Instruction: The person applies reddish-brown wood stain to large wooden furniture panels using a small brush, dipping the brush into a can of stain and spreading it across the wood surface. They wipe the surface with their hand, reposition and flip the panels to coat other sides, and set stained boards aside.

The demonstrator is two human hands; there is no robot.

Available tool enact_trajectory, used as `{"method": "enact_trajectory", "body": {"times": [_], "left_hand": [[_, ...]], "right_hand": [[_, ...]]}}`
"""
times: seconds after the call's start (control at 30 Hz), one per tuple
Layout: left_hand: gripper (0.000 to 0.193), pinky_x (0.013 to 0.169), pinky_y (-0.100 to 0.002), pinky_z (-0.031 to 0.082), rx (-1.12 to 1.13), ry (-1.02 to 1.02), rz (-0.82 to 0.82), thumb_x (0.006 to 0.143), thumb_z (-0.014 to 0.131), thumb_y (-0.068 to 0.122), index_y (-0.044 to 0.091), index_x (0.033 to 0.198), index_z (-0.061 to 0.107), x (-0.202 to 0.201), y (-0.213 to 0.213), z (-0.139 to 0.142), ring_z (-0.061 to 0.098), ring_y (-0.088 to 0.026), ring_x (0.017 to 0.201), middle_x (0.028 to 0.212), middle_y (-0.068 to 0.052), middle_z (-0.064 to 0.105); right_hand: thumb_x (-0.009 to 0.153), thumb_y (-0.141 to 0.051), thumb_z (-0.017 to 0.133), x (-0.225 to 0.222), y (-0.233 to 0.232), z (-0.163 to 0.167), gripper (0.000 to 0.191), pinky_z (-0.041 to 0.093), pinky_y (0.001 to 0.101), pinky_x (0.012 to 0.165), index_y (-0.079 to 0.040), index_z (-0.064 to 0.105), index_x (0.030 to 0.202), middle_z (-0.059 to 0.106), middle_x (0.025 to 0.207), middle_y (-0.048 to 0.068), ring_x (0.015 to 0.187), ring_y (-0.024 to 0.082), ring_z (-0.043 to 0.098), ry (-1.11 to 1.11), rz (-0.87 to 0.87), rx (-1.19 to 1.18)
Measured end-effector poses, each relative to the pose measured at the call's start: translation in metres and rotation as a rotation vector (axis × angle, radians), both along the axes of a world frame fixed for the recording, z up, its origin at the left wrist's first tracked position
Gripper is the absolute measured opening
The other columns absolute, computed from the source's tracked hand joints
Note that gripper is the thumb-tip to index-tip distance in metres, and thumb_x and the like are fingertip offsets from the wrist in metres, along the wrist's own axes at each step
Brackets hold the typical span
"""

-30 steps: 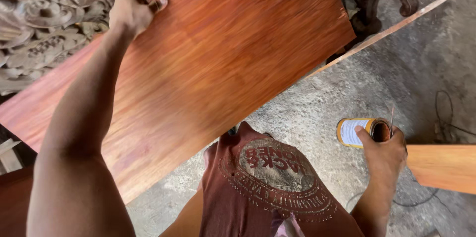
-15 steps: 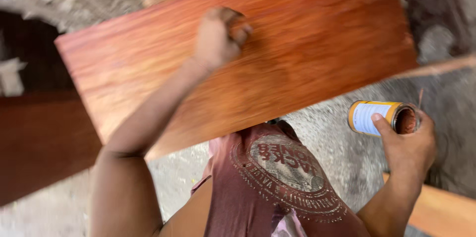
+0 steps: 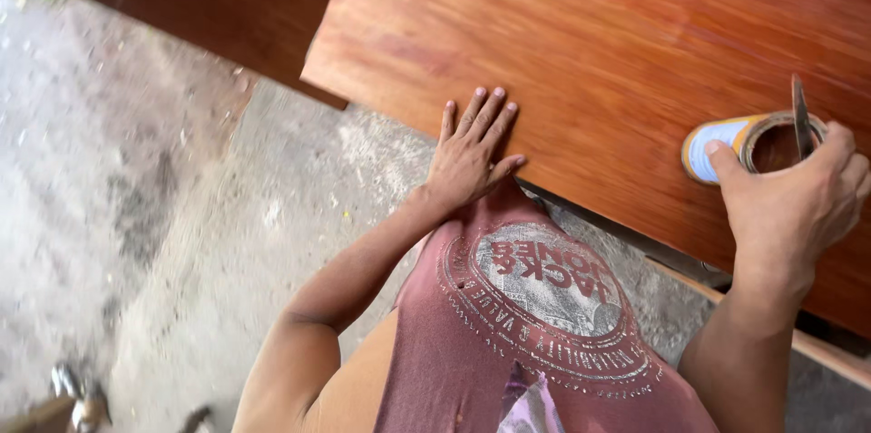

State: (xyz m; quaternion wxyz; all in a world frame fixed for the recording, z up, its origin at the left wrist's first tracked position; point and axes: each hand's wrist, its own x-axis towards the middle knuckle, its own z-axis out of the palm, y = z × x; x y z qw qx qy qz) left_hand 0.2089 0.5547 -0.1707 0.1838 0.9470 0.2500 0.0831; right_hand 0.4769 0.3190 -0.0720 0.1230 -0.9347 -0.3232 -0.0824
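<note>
Left hand (image 3: 472, 152) flat, fingers spread, on glossy red-brown board (image 3: 599, 61) near its edge. Right hand (image 3: 798, 197) wraps open tin (image 3: 735, 145), thin tool inside. Board likely stiff, heavy, slick; grip edges.

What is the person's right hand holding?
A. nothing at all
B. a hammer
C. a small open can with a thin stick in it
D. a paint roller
C, because the right hand grips a small open can with a thin stick poking out of it, held over the reddish wooden board, while the left hand lies flat on the board's near edge.
</note>
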Motion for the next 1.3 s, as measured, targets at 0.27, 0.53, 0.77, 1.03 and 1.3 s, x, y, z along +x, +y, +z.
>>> {"method": "enact_trajectory", "body": {"times": [0.27,0.53,0.77,1.03,1.3], "left_hand": [[0.079,0.125,-0.063,0.012,0.039,0.034,0.150,0.099,0.053,0.061,0.012,0.159,0.037,-0.017,-0.018,-0.004,0.019,-0.030,0.159,0.169,-0.009,0.028],[0.065,0.126,-0.063,0.016,0.035,-0.104,0.136,0.100,0.057,0.057,0.020,0.154,0.049,-0.075,0.041,0.026,0.028,-0.027,0.157,0.165,-0.005,0.038],[0.060,0.124,-0.065,0.012,0.079,-0.152,0.418,0.100,0.066,0.046,0.012,0.148,0.052,-0.133,0.160,0.000,0.033,-0.032,0.154,0.160,-0.010,0.044],[0.057,0.126,-0.060,0.019,0.014,-0.475,0.484,0.098,0.071,0.027,0.009,0.148,0.051,-0.126,0.215,0.003,0.042,-0.037,0.147,0.156,-0.020,0.045],[0.055,0.127,-0.058,0.021,-0.009,-0.488,0.496,0.096,0.073,0.025,0.006,0.143,0.052,-0.120,0.212,0.009,0.047,-0.033,0.142,0.151,-0.017,0.048]], "right_hand": [[0.073,-0.044,0.099,-0.004,0.055,-0.009,0.094,0.045,0.0571,0.092,0.007,0.053,0.137,0.059,0.121,0.030,0.115,0.048,0.054,-0.010,0.251,0.040],[0.106,-0.010,0.072,-0.061,0.010,0.049,0.049,0.048,0.0449,0.088,0.008,0.051,0.147,0.060,0.131,0.027,0.105,0.039,0.055,0.398,0.063,0.285],[0.101,0.007,0.067,-0.128,0.123,0.039,0.028,0.052,0.0427,0.084,0.001,0.071,0.127,0.064,0.099,0.021,0.090,0.036,0.064,0.067,0.430,0.132],[0.105,0.003,0.069,-0.150,0.295,-0.014,0.021,0.053,0.0431,0.081,-0.003,0.074,0.125,0.066,0.105,0.018,0.094,0.034,0.066,0.139,0.638,0.250],[0.100,0.000,0.074,-0.155,0.382,-0.055,0.029,0.050,0.0418,0.083,-0.010,0.079,0.127,0.058,0.103,0.014,0.099,0.032,0.057,0.039,0.650,0.150]]}}
